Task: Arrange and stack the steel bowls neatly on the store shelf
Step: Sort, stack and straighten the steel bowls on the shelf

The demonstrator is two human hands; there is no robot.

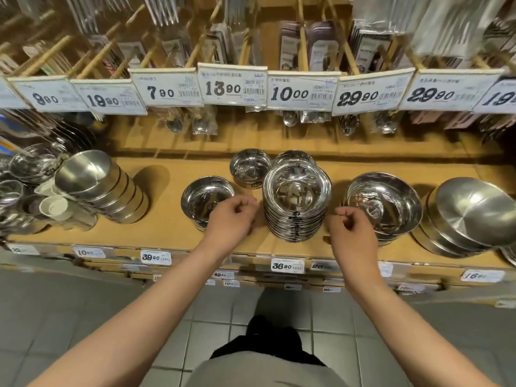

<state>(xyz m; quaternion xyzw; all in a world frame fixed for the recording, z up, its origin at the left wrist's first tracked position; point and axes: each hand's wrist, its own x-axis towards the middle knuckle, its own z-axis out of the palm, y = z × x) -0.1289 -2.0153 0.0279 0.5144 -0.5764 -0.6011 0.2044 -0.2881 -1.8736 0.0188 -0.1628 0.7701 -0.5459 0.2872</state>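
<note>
A tan store shelf (167, 233) fronts a grey tiled floor (83, 303), price tags (234, 83) hanging above. The tall stack of steel bowls (296, 202) stands near the front edge — between left hand (231, 222) and right hand (350, 233), each grip loosely curled, holding nothing.

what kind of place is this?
Most likely a shop's kitchenware aisle: printed price tags with barcodes hang above a wooden shelf stocked with stacked steel bowls, and packaged spoons hang on pegs behind.
</note>
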